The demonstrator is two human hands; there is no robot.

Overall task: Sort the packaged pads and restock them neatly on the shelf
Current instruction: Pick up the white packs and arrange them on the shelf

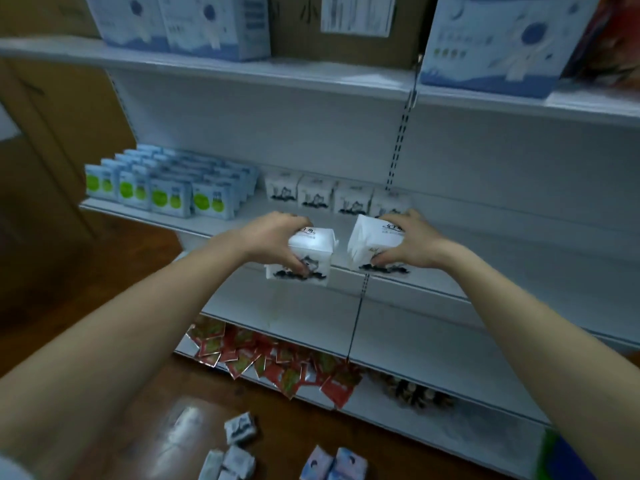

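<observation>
My left hand grips a white pad pack with black ink artwork, held just in front of the middle shelf. My right hand grips a second white pad pack of the same kind, a little to the right and over the shelf's front edge. Behind them a row of several matching white packs stands at the back of the shelf. To the left, blue-and-green pad packs stand in tidy rows. More loose pad packs lie on the wooden floor below.
The top shelf carries large blue-and-white boxes and a cardboard carton. Red sachets spill over the bottom shelf's edge, next to a dark bundle. Pink-blue packs lie on the floor. Cardboard boxes stand at the left.
</observation>
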